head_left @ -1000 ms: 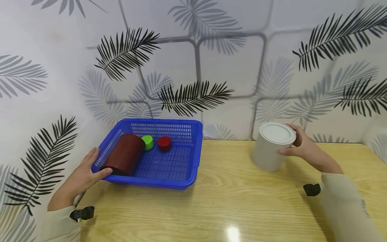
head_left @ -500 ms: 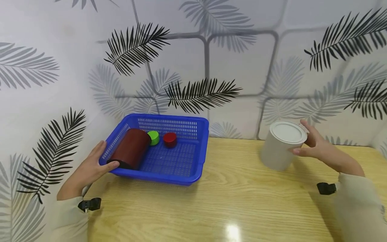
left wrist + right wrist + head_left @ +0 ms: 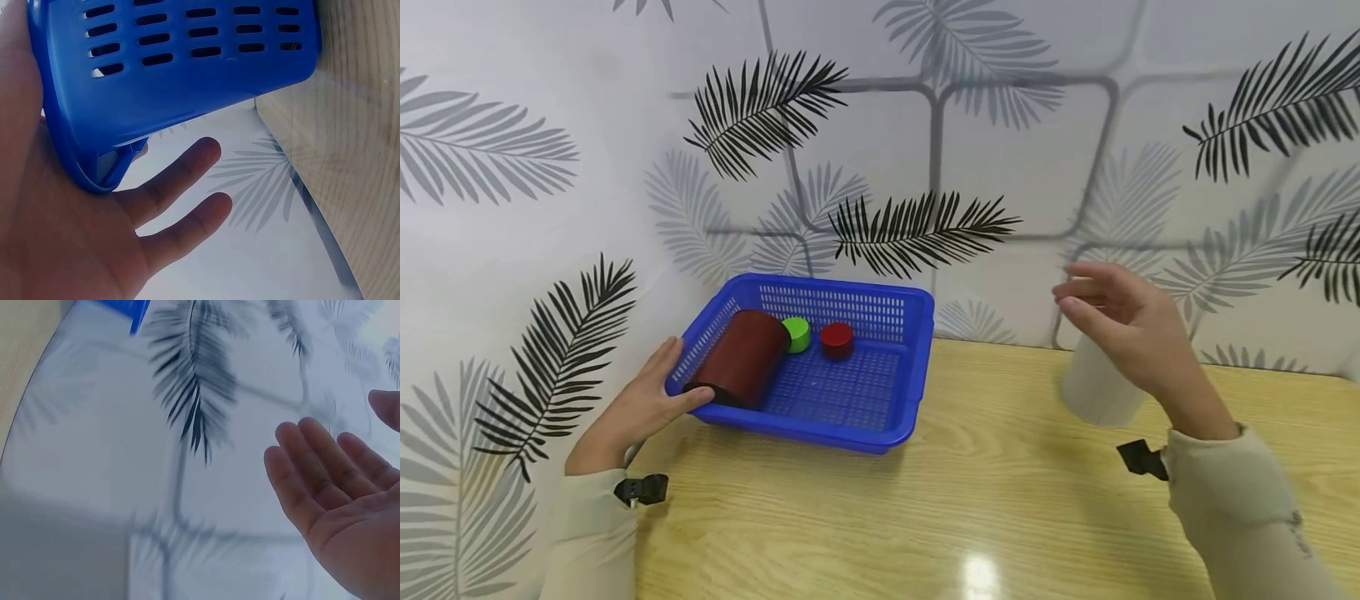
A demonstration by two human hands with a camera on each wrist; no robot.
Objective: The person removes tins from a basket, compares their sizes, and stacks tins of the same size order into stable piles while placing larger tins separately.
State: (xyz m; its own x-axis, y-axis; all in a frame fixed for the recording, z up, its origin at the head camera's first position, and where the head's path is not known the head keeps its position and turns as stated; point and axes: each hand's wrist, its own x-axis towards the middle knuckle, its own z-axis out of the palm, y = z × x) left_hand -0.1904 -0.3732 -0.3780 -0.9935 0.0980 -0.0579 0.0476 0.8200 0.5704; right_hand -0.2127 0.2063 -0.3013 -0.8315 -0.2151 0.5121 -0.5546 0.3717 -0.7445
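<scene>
In the head view, my left hand [image 3: 643, 406] grips the near left corner of a blue plastic basket [image 3: 820, 435]. Its thumb lies over the rim; the left wrist view shows two fingers [image 3: 187, 234] stretched out below the basket wall [image 3: 156, 94]. Inside lie a dark red cylinder [image 3: 741, 358] with black ends, a small green round piece [image 3: 796, 334] and a small red one [image 3: 837, 342]. My right hand [image 3: 1123, 329] hovers at a white canister [image 3: 1097, 383], hiding its top. In the right wrist view, the right hand [image 3: 350, 506] has nothing in its extended fingers.
The wooden table [image 3: 850, 525] runs up to a wall [image 3: 1000, 167] with leaf-patterned covering. Another wall [image 3: 497, 250] stands close on the left, beside the basket. The canister stands near the back edge at right.
My right hand has let go of the white canister and risen up and to the left. The left hand stays on the basket. The whole head view has shifted.
</scene>
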